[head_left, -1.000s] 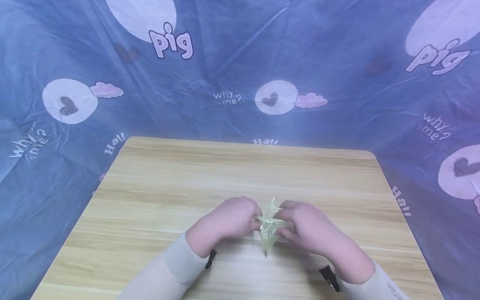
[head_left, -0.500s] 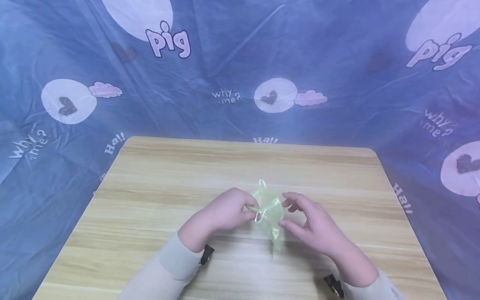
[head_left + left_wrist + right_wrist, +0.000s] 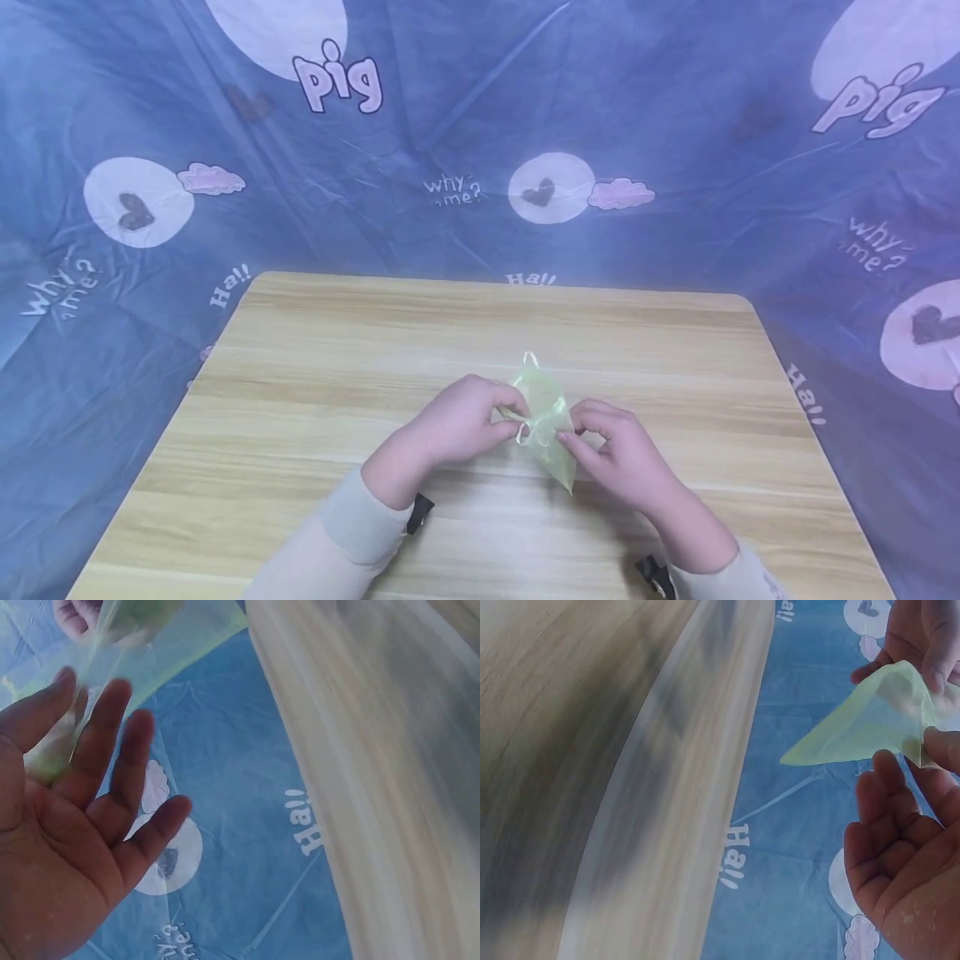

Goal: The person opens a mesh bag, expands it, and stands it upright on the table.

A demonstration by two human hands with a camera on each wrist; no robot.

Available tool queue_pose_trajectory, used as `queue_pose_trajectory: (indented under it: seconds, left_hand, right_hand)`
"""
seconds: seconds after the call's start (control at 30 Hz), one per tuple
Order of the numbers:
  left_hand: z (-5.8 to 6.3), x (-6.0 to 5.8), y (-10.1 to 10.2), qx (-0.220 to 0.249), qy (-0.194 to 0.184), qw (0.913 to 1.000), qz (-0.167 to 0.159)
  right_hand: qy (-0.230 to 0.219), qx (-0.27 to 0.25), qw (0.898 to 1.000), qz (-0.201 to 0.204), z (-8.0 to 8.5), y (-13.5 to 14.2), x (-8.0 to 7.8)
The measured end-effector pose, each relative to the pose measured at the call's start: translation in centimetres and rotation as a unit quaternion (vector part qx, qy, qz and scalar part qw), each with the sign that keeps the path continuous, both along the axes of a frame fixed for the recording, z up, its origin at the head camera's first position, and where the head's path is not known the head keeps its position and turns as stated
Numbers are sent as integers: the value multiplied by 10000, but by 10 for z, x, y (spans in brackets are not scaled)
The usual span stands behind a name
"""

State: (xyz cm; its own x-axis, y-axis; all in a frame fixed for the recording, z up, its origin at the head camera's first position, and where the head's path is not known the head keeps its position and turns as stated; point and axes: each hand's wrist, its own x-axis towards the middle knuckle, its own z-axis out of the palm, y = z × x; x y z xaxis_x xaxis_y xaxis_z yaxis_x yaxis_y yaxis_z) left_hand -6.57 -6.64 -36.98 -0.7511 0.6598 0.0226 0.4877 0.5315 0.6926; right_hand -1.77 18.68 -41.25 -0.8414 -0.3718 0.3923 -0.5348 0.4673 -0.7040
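Note:
A sheer pale-green organza drawstring bag point(image 3: 553, 458) is held above the table between both hands. My left hand point(image 3: 468, 421) pinches its gathered part between thumb and index finger; in the left wrist view the other fingers of that left hand point(image 3: 82, 832) are spread. One light ribbon loop point(image 3: 530, 360) stands up at the far side, and another hangs beside the left fingertips. From the right, my right hand point(image 3: 622, 454) pinches the bag's edge. The right wrist view shows the bag point(image 3: 862, 724) tapering to a pointed corner, with the right thumb on its fabric.
The wood-grain table point(image 3: 337, 350) spreads out around both hands. Behind and beside it hangs a blue printed cloth point(image 3: 465, 100). Black straps point(image 3: 420, 512) show at the wrists below the light sleeves point(image 3: 352, 533).
The right hand first drew off the bag with fingers spread, then came back to pinch its edge. The bag has spread and swung slightly right, while the left hand keeps its pinch.

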Motion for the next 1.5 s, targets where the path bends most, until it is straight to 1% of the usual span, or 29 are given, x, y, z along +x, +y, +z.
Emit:
queue_pose_trajectory:
  seconds: [0.1, 0.17, 0.23, 0.3, 0.33, 0.4, 0.47, 0.53, 0.6, 0.73, 0.8, 0.9, 1.07, 1.13, 1.2, 1.27, 1.37, 1.5]
  left_hand:
    - [-3, 4, 1, 189, 3, 9993, 337]
    - [-7, 8, 2, 458, 173, 9968, 636]
    - [-14, 12, 3, 806, 497, 9916, 876]
    - [-22, 17, 5, 1110, 1038, 9837, 956]
    - [-26, 19, 6, 1207, 1378, 9787, 922]
    - [-34, 23, 10, 1297, 2073, 9668, 737]
    - [-40, 26, 14, 1267, 2711, 9528, 517]
    - [-45, 28, 18, 1221, 3230, 9379, 346]
    - [-48, 27, 22, 1206, 3595, 9249, 273]
    - [-51, 24, 27, 1301, 4130, 9011, 230]
    - [-49, 24, 28, 1325, 4290, 8933, 211]
    - [-47, 22, 30, 1265, 4495, 8842, 162]
    - [-48, 20, 32, 1096, 4826, 8688, 151]
    - [-49, 20, 33, 1046, 4889, 8659, 161]
    - [-50, 20, 33, 1037, 4909, 8649, 159]
    - [-50, 19, 34, 1049, 4939, 8631, 153]
    - [-51, 17, 34, 1111, 5020, 8576, 149]
    - [-51, 14, 34, 1224, 5235, 8431, 117]
  right_hand:
    - [-356, -73, 9991, -237, 2, -2, 2]
    - [-671, -198, 9968, -394, 3, -1, 3]
    - [-981, -372, 9931, -531, 4, 0, 3]
    - [-1315, -688, 9873, -574, 5, 2, 2]
    - [-1468, -861, 9837, -581, 6, 3, 2]
    - [-1786, -1218, 9747, -569, 7, 6, 0]
    - [-2058, -1524, 9651, -558, 7, 7, -1]
    - [-2262, -1705, 9573, -582, 8, 8, -2]
    - [-2436, -1828, 9508, -573, 7, 8, -3]
    - [-2685, -2039, 9404, -437, 5, 8, -5]
    - [-2779, -2181, 9350, -311, 5, 6, -5]
    - [-2922, -2344, 9271, -153, 4, 6, -5]
    - [-3164, -2639, 9107, 309, 3, 6, -6]
    - [-3240, -2716, 9051, 463, 3, 6, -7]
    - [-3301, -2768, 9007, 559, 3, 6, -7]
    - [-3331, -2798, 8983, 620, 3, 6, -8]
    - [-3363, -2828, 8957, 679, 2, 6, -8]
    - [-3385, -2834, 8946, 695, 2, 5, -8]
